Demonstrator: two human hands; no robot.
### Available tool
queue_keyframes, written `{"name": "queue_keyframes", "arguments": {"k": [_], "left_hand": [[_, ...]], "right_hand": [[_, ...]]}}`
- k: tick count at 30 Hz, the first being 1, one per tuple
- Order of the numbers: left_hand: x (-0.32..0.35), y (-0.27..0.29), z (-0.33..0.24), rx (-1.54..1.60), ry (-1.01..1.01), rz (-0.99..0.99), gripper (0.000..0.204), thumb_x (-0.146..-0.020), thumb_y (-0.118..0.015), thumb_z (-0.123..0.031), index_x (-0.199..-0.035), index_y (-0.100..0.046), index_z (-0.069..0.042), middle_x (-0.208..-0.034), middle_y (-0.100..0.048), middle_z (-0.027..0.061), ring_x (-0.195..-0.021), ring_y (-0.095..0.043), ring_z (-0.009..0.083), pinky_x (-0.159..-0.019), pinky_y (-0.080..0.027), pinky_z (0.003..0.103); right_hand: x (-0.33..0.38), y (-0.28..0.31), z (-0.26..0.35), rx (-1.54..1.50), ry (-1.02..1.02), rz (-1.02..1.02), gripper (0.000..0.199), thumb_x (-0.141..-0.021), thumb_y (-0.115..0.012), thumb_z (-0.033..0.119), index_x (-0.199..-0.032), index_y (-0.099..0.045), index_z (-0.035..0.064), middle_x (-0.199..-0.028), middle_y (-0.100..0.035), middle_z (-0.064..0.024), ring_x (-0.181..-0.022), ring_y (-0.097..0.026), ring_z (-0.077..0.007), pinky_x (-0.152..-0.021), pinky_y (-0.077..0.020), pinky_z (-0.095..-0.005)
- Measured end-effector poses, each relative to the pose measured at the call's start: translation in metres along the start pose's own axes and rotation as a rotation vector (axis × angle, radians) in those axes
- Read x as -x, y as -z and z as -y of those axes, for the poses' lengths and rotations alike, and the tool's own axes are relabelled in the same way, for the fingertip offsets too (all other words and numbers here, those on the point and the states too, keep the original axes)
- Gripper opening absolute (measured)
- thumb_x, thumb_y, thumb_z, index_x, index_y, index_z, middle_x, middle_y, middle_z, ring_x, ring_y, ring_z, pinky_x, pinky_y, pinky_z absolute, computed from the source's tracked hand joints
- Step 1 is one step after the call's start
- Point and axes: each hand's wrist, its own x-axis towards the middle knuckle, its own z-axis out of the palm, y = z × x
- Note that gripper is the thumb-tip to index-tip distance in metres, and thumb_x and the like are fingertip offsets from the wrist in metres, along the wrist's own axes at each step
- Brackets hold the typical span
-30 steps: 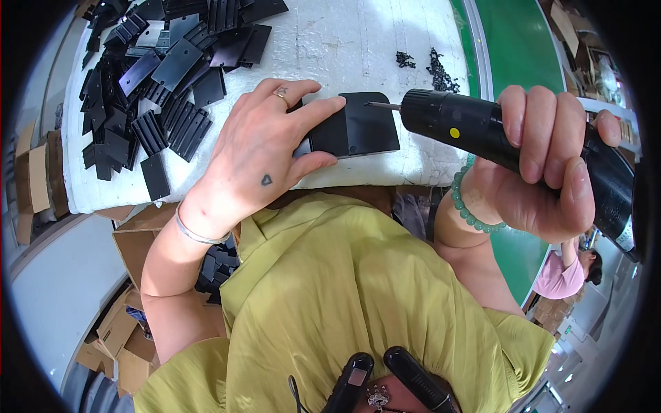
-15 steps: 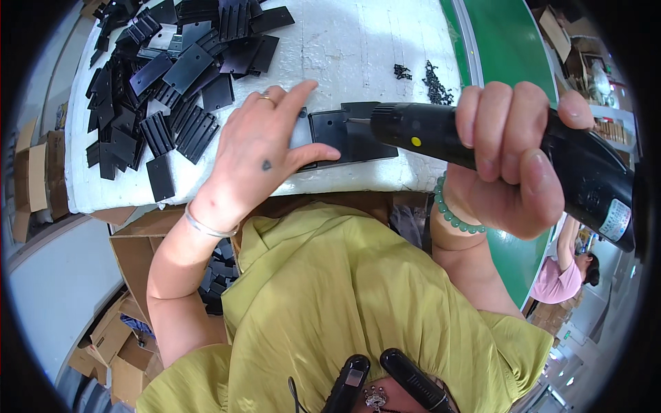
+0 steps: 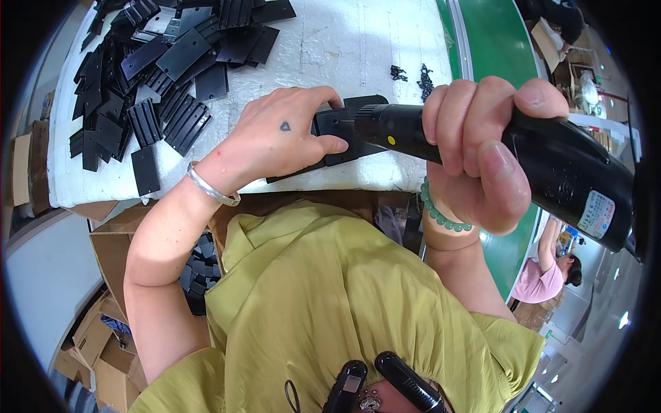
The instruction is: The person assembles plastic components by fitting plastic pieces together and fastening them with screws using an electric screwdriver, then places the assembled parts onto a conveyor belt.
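My right hand [image 3: 482,148] is wrapped round a black electric screwdriver [image 3: 564,168], which lies nearly level with its nose to the left. The screwdriver's tip is over the black flat plates [image 3: 361,148] near the table's front edge. My left hand [image 3: 275,138] grips these plates at their left end, thumb along the near side and fingers curled over the far side. Part of the plates is hidden under that hand and behind the screwdriver's nose. Whether the bit sits in a screw is too small to tell.
A heap of black plates and ribbed black pieces [image 3: 182,58] covers the table's left side. Small dark screws [image 3: 425,81] lie in two little piles at the right. Below the table's edge stands a cardboard box [image 3: 110,258] with black parts. A person in pink [image 3: 540,279] is farther right.
My left hand has drawn in its stretched forefinger and closed over the plates. The screwdriver's nose has moved left, closer to that hand. The whole view has shifted slightly.
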Motion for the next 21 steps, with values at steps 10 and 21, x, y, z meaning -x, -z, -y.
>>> {"name": "queue_keyframes", "arguments": {"k": [10, 21], "left_hand": [[0.002, -0.002, 0.001, 0.013, -0.003, -0.037, 0.041, -0.072, -0.07, -0.031, -0.105, -0.058, -0.009, -0.089, -0.063, 0.0132, -0.09, -0.058, 0.0315, -0.079, -0.044, 0.039], [0.002, -0.001, 0.001, 0.03, 0.004, -0.032, 0.037, -0.072, -0.07, -0.029, -0.102, -0.059, -0.011, -0.089, -0.063, 0.0133, -0.09, -0.057, 0.0329, -0.079, -0.044, 0.04]], "right_hand": [[-0.005, 0.001, -0.006, 0.018, -0.008, 0.1, 0.044, -0.075, -0.049, 0.007, -0.118, -0.04, 0.0092, -0.064, -0.041, 0.0007, -0.053, -0.041, -0.0109, -0.059, -0.0369, -0.0279], [-0.013, -0.007, -0.009, -0.006, -0.028, 0.165, 0.036, -0.074, -0.05, 0.004, -0.109, -0.041, 0.0081, -0.065, -0.044, -0.0005, -0.052, -0.041, -0.0104, -0.056, -0.0364, -0.0267]]}}
